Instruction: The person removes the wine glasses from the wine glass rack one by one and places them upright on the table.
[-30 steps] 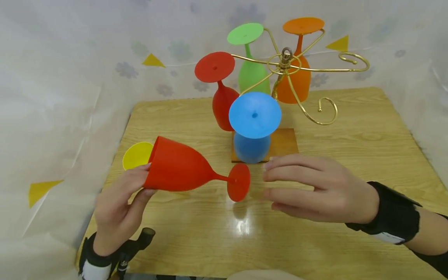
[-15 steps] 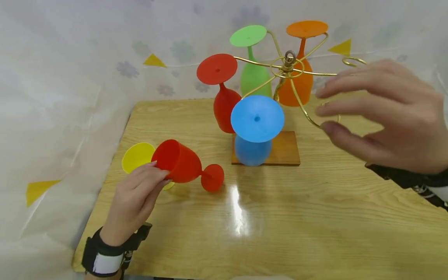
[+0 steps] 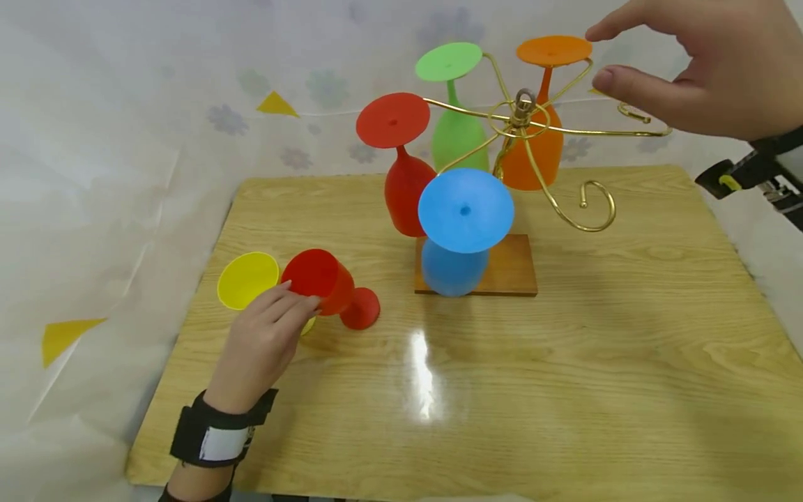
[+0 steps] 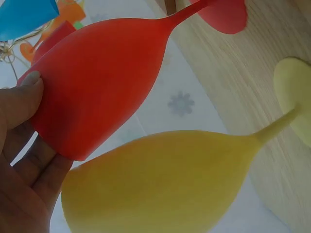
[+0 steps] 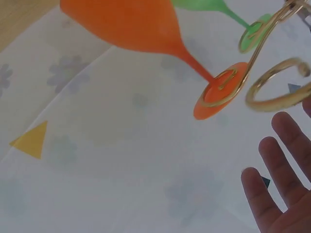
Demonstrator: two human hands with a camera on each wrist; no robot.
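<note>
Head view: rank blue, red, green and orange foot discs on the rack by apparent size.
1. Blue disc, largest, though nearest the camera.
2. Red disc.
3. Orange disc and green disc: too alike to rank.

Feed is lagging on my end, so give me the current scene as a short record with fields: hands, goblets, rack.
left hand: grips the rim of the red goblet, which lies tilted on the table
yellow goblet: on its side, right beside the red one
right hand: open, raised near the orange goblet, holding nothing
rack: gold wire, four goblets hanging upside down, two hooks free
</note>
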